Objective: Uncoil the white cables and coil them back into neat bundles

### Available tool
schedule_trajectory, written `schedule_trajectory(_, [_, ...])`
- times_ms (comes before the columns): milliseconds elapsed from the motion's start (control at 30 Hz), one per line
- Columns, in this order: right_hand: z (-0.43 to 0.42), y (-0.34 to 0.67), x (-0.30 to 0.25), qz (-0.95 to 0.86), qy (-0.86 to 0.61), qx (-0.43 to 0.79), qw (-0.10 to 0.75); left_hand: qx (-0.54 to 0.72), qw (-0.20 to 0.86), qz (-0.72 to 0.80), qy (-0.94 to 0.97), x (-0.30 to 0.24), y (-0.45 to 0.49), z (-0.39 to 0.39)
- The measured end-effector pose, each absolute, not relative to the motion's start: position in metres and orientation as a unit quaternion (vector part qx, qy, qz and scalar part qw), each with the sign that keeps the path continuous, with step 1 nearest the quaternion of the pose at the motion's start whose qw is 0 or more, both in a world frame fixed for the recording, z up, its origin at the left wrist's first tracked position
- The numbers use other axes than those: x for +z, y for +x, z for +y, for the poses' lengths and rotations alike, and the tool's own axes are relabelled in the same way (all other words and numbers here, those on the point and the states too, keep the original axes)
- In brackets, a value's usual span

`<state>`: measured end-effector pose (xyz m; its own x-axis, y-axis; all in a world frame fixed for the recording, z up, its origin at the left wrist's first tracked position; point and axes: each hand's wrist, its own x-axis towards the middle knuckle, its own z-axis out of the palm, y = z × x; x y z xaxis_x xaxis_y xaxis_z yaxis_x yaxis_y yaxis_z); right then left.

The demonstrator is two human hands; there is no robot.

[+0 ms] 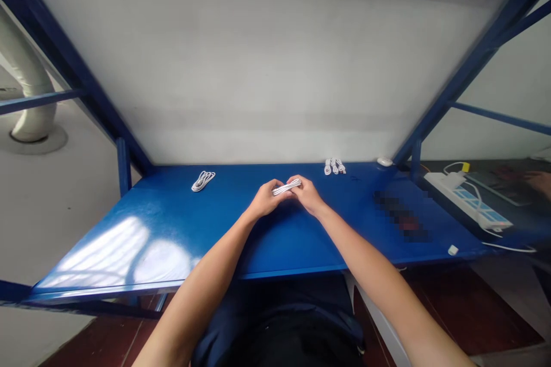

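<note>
A white cable (286, 187), folded into a long narrow bundle, is held between my two hands above the blue table (241, 241). My left hand (266, 199) is closed on the bundle's left end. At the other end, the fingers of my right hand (308, 194) grip it as well. Another coiled white cable (203, 181) lies on the table to the left of my hands. Toward the back right, several tied white cable bundles (334, 166) lie side by side.
A small white rounded object (384, 161) sits at the back right corner. A white power strip (471, 200) with plugged-in leads lies on the right. Near the front right edge is a small white block (453, 250). A blurred-out dark object (402, 217) is nearby. Blue frame posts (124, 166) flank the table.
</note>
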<state>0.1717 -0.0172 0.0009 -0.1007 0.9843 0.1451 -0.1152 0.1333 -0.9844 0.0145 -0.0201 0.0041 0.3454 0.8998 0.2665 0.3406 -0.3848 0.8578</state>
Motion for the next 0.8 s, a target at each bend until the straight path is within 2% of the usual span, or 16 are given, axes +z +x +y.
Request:
schedule_trajectory(267, [-0.019, 0.168, -0.006, -0.617, -0.441, 0.415, 0.502, 0.415, 0.366, 0.470, 0.687, 0.001, 0.021, -0.019])
schedule_trajectory(467, [-0.021, 0.165, -0.014, -0.643, -0.491, 0.348, 0.474, 0.400, 0.412, 0.492, 0.655, 0.000, 0.024, -0.021])
schedule_trajectory(600, [-0.025, 0.164, -0.016, -0.665, -0.516, 0.295, 0.452, 0.409, 0.380, 0.506, 0.658, -0.002, 0.023, -0.019])
schedule_trajectory(700, [-0.027, 0.166, -0.013, -0.673, -0.513, 0.307, 0.436, 0.423, 0.341, 0.507, 0.669, -0.004, 0.020, -0.015])
schedule_trajectory(800, [-0.027, 0.170, -0.007, -0.687, -0.476, 0.376, 0.400, 0.428, 0.314, 0.522, 0.668, -0.002, 0.017, -0.013])
